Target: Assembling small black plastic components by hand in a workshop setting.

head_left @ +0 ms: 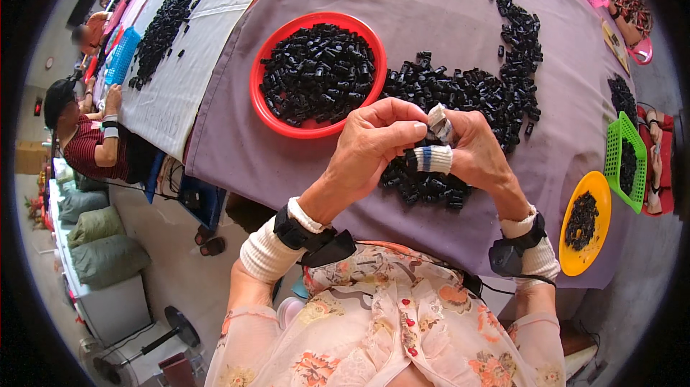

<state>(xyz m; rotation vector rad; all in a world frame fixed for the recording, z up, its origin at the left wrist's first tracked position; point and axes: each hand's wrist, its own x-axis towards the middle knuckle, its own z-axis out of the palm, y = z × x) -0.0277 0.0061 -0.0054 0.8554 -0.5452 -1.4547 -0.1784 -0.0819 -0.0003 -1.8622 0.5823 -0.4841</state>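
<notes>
My left hand [374, 141] is closed in a pinch, thumb against forefinger. Its fingertips meet those of my right hand [480, 148] above the near edge of a pile of small black plastic pieces [460, 92]. White cloth finger covers [434, 159], one with a blue stripe, wrap fingers of the right hand, which is curled closed. Something dark shows between the fingertips, too small and covered to make out. Behind the left hand stands a round red tray [256, 92] heaped with more of the same black pieces.
A mauve cloth [237, 150] covers the table. A yellow plate [596, 225] and a green basket [616, 150], both with black pieces, stand at the right. People sit at both sides; a blue basket [123, 55] and another black pile [165, 28] lie at the far left.
</notes>
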